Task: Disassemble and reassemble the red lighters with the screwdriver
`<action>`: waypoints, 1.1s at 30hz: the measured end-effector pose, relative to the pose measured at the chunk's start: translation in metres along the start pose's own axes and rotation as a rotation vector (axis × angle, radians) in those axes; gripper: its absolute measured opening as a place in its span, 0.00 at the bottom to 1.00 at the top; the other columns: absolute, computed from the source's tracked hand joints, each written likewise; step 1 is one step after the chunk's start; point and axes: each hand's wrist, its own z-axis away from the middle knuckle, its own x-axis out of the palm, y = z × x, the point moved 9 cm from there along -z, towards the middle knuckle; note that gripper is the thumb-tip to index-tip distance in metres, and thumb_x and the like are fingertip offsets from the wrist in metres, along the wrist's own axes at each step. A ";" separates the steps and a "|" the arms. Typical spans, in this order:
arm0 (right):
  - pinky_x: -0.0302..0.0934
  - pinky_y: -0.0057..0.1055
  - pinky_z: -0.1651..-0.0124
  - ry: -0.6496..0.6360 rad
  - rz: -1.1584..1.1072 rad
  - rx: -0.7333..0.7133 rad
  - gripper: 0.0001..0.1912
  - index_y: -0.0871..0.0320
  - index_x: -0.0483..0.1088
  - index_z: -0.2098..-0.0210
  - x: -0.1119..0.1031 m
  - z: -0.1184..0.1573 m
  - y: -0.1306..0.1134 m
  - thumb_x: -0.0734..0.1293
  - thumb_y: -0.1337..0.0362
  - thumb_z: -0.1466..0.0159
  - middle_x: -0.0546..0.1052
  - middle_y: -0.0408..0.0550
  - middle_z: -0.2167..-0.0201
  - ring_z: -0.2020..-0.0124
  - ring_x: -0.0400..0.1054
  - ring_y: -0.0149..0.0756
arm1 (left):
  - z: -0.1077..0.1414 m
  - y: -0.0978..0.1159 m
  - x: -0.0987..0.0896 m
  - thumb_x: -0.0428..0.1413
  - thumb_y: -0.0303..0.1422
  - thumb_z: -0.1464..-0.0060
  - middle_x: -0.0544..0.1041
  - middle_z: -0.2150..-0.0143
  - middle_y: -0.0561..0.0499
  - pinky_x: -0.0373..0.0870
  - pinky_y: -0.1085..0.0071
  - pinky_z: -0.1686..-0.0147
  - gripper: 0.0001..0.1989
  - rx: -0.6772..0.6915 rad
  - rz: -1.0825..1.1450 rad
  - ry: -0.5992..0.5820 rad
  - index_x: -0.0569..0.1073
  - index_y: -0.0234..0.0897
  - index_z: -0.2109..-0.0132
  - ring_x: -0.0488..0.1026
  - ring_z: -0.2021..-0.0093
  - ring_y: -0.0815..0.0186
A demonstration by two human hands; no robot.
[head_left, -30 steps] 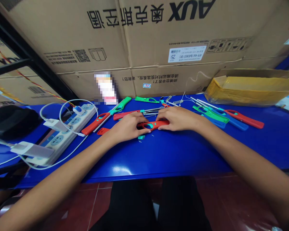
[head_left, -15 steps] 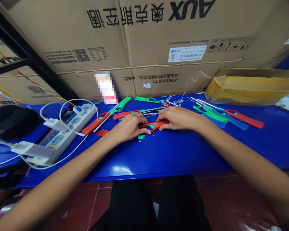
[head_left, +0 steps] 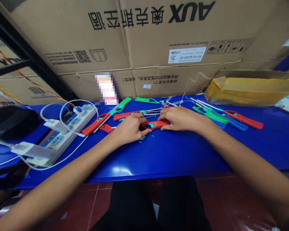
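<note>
Between my two hands is a red lighter handle (head_left: 156, 124) with a teal trigger, held level just over the blue table. My left hand (head_left: 134, 126) pinches its trigger end between thumb and fingers. At the other end, my right hand (head_left: 171, 118) is closed round the red body. A small teal piece (head_left: 142, 138) lies under my left hand, partly hidden. Just behind my hands lie another red lighter (head_left: 126, 115) and several thin metal rods (head_left: 152, 112). A red shell piece (head_left: 106, 128) rests left of my left hand.
Left, a white power strip (head_left: 74, 121) carries plugged chargers and looping cables. Green-and-red lighters (head_left: 98, 123) lie beside it. On the right are a green shell (head_left: 213, 115), a red lighter (head_left: 245, 119) and a yellow-taped box (head_left: 252, 91). A large carton (head_left: 144, 41) stands behind the blue table (head_left: 159, 157).
The red handle and my right hand have shifted slightly right. My left hand has moved a little, and more of the trigger opening shows. The red shell piece at left has moved slightly right.
</note>
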 end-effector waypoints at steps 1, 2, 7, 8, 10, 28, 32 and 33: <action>0.63 0.41 0.59 0.002 0.001 0.017 0.12 0.54 0.81 0.55 -0.001 0.001 0.003 0.71 0.54 0.32 0.82 0.54 0.55 0.56 0.75 0.48 | 0.000 -0.001 0.000 0.59 0.43 0.32 0.80 0.56 0.41 0.76 0.56 0.50 0.17 -0.004 0.002 0.006 0.83 0.33 0.51 0.79 0.55 0.54; 0.62 0.41 0.59 0.003 0.005 0.032 0.13 0.54 0.81 0.55 -0.001 0.001 0.006 0.70 0.54 0.31 0.83 0.54 0.55 0.56 0.76 0.49 | 0.000 -0.002 0.000 0.59 0.43 0.32 0.80 0.56 0.41 0.76 0.56 0.50 0.17 -0.007 0.006 0.007 0.83 0.33 0.51 0.79 0.54 0.54; 0.61 0.40 0.61 -0.017 0.026 0.038 0.12 0.55 0.81 0.57 0.000 0.002 0.005 0.69 0.55 0.30 0.82 0.54 0.57 0.60 0.75 0.46 | 0.000 0.000 0.000 0.59 0.44 0.31 0.81 0.54 0.40 0.76 0.56 0.48 0.19 0.017 0.002 -0.014 0.83 0.33 0.47 0.79 0.52 0.53; 0.61 0.39 0.62 -0.017 0.041 0.035 0.12 0.56 0.81 0.57 0.001 0.002 0.004 0.69 0.56 0.30 0.81 0.54 0.57 0.60 0.75 0.45 | 0.000 0.001 -0.001 0.59 0.44 0.31 0.81 0.54 0.40 0.76 0.56 0.48 0.19 0.020 -0.002 -0.018 0.83 0.33 0.47 0.79 0.52 0.53; 0.61 0.39 0.62 -0.012 0.070 0.041 0.12 0.57 0.80 0.58 0.000 0.002 0.003 0.69 0.56 0.30 0.81 0.55 0.57 0.60 0.75 0.45 | 0.000 0.002 -0.001 0.59 0.45 0.30 0.81 0.54 0.40 0.76 0.56 0.48 0.19 0.025 -0.006 -0.021 0.83 0.32 0.48 0.79 0.52 0.52; 0.62 0.39 0.61 -0.018 -0.045 0.097 0.12 0.53 0.83 0.55 0.000 0.000 0.012 0.74 0.55 0.34 0.85 0.52 0.56 0.57 0.77 0.48 | -0.002 0.002 0.007 0.59 0.44 0.30 0.81 0.50 0.40 0.76 0.54 0.45 0.20 0.001 0.045 0.002 0.81 0.33 0.43 0.79 0.49 0.52; 0.60 0.39 0.62 -0.015 -0.031 0.075 0.11 0.54 0.83 0.56 0.001 0.000 0.008 0.74 0.56 0.34 0.84 0.53 0.58 0.58 0.77 0.47 | -0.003 0.001 0.008 0.60 0.44 0.30 0.80 0.50 0.39 0.75 0.55 0.46 0.20 -0.001 0.034 -0.040 0.82 0.31 0.44 0.78 0.50 0.52; 0.60 0.39 0.63 -0.019 -0.014 0.070 0.11 0.55 0.83 0.57 0.001 0.000 0.006 0.73 0.56 0.33 0.84 0.54 0.59 0.60 0.76 0.47 | -0.003 0.001 0.008 0.61 0.44 0.31 0.80 0.50 0.39 0.75 0.56 0.47 0.20 0.009 0.031 -0.042 0.82 0.32 0.44 0.78 0.50 0.52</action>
